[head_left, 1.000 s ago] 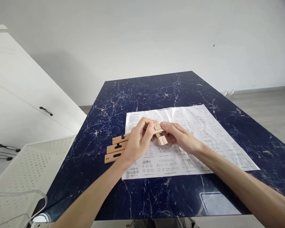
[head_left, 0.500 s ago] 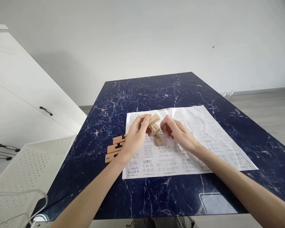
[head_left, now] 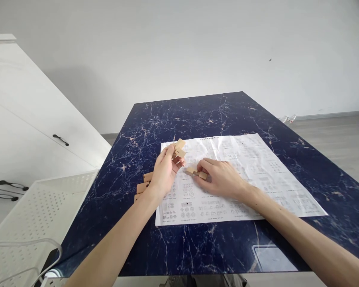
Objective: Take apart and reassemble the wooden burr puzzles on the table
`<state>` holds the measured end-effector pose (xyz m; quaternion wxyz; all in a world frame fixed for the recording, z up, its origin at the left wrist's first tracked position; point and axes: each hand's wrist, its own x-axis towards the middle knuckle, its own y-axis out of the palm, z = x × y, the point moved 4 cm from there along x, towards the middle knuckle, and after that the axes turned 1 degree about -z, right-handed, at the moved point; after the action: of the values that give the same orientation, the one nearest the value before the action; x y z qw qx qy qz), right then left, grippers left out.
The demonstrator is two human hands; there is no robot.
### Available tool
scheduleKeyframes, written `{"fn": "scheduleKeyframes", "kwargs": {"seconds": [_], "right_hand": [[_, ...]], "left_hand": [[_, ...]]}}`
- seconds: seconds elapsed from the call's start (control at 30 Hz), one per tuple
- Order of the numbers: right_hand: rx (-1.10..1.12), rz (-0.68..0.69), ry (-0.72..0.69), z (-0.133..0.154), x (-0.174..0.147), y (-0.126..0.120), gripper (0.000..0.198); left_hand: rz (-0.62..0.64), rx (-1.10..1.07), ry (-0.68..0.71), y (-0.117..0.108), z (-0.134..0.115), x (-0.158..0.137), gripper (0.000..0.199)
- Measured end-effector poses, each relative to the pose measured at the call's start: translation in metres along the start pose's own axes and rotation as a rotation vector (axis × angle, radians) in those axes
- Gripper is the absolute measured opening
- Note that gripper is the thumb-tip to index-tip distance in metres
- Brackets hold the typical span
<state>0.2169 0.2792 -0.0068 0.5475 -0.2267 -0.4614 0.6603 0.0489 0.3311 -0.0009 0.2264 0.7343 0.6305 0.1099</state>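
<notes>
Near the middle of the frame, the left hand (head_left: 165, 169) is holding a light wooden cluster (head_left: 179, 144) above the sheet, pinching it between thumb and index finger while the lower fingers are curling loosely beneath. That grip is probably leaving the dark-marked end face exposed to view. Just right of centre, the right hand (head_left: 221, 175) is lying low over the paper sheet (head_left: 257, 203), its fingers pinching a notched wooden block (head_left: 192, 171) from either side, thumb nearer the bottom of the frame. The paper is seemingly giving that block a flat support.

The sheet is lying on the dark marbled desk (head_left: 215, 249), seemingly within easy sight of both hands, its rows of small diagrams showing too faintly for reading. Left of centre, wooden strips (head_left: 142, 187) are lying side by side, perhaps set apart to leave the sheet uncovered; the left hand and forearm are hiding their right ends. The left fingers are covering how the cluster's parts are joining, and the right hand is concealing the block's far end. Both forearms are running out of the frame at the bottom.
</notes>
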Motion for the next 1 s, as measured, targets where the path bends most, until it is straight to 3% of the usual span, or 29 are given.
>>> {"fn": "scheduleKeyframes", "kwargs": {"seconds": [0.17, 0.33, 0.5, 0.63, 0.83, 1.0], "right_hand": [[0.080, -0.047, -0.030, -0.003, 0.001, 0.001, 0.021], [0.275, -0.070, 0.073, -0.009, 0.004, -0.005, 0.020], [0.357, -0.186, 0.070, -0.008, 0.003, -0.016, 0.030], [0.270, -0.225, -0.017, -0.004, 0.002, -0.017, 0.033], [0.208, -0.335, -0.015, -0.008, 0.000, -0.018, 0.026], [0.184, -0.388, -0.078, -0.006, -0.002, -0.020, 0.023]], "left_hand": [[0.089, -0.016, 0.014, 0.007, -0.007, -0.001, 0.035], [0.163, 0.233, 0.042, 0.014, -0.012, -0.008, 0.029], [0.147, 0.669, 0.324, 0.014, -0.012, -0.014, 0.062], [0.079, 0.921, 0.524, 0.012, -0.013, -0.016, 0.063], [0.113, 1.092, 0.688, 0.013, -0.013, -0.017, 0.064], [0.155, 1.158, 0.726, 0.015, -0.011, -0.021, 0.064]]}}
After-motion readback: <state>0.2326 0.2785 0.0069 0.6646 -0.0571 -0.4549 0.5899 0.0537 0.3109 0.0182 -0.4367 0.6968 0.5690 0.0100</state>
